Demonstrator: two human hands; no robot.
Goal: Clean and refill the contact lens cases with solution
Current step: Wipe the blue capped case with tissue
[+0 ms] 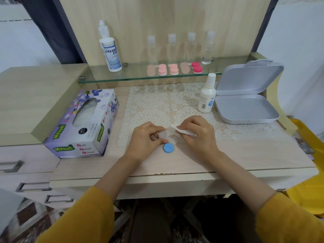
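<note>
- Case (163, 134): pale and translucent, held just above the front edge of the mat, between our two hands. We cannot tell how many caps are on it.
- Left hand (146, 138): fingers and thumb curled round the case, gripping it.
- Right hand (199, 133): fingers curled, pinching a folded white tissue (183, 131) whose corner meets the case.
- Blue cap (168, 148): flat on the desk (236, 155), just below our left fingertips and off the case.
- Mat (157, 102): white lace, spread on the desk behind our hands.
- Small bottle (206, 95): white, capped, upright at the mat's right side, just beside the tin.
- Tin (245, 109): grey, with its lid open and leaning back, at the right of the desk.
- Tissue box (84, 123): purple and floral, lying at an angle left of the mat.
- Shelf (122, 77): glass, behind the mat.
- Large bottle (110, 50): labelled "DREAM EYE", upright at the shelf's left.
- Clear bottles (191, 48): four, capped, in a row along the shelf's back.
- Pink cases (173, 69): a row in front of the clear bottles. The rightmost has deeper red caps, and we cannot tell the exact count.
- Sleeves (289, 221): mustard yellow, on both our forearms.
</note>
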